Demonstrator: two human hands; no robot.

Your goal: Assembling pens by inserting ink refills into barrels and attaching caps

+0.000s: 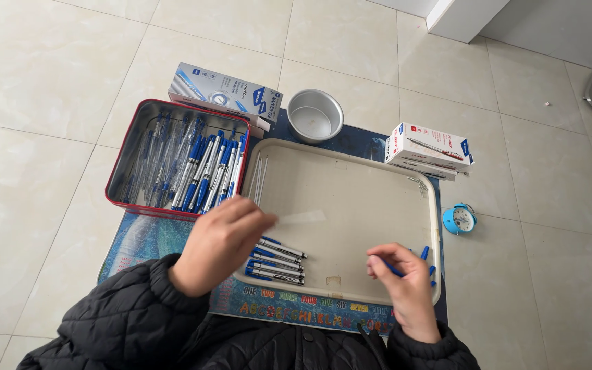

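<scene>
Two hands over beige tray point(351, 199) on tiled floor point(56, 89), left hand point(219, 241) fingers pinching clear tube point(299, 217), right hand point(405, 281) fingers gripping blue cap point(393, 270).

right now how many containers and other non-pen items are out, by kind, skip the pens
Cardboard pen boxes: 2, one grey-blue, one white and red
Red tin of pens: 1
Beige tray: 1
Metal bowl: 1
Blue alarm clock: 1
Total: 6

The left hand holds a clear pen barrel, and the right hand holds a blue pen part.
</scene>
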